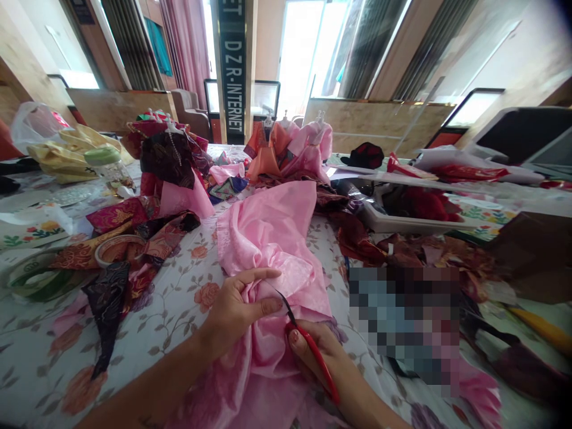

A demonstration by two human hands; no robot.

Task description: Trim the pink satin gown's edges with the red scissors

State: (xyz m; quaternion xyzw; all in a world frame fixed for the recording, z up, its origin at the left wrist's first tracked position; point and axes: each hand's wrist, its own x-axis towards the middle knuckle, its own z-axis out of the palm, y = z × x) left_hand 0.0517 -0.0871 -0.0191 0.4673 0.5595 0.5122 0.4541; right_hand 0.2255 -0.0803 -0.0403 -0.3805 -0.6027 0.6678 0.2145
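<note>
Head: right fingers [298,342] closed round scissors [320,357].

- Your left hand [239,302] pinches the pink cloth [283,220] between thumb and fingers.
- Your right hand [328,348] grips red-handled scissors [318,356], their blades at the cloth just beside your left thumb.
- The cloth lies bunched over a flowered tablecloth [179,319].
- To your left sit a green-lidded jar [109,170] and patterned scraps [118,215].
- Ahead stands a small form dressed in pink [313,149].

Green-lidded jar [108,167], armchair [188,111], pink curtain [185,44], tall dark sign [233,68] — lettered in white
</note>
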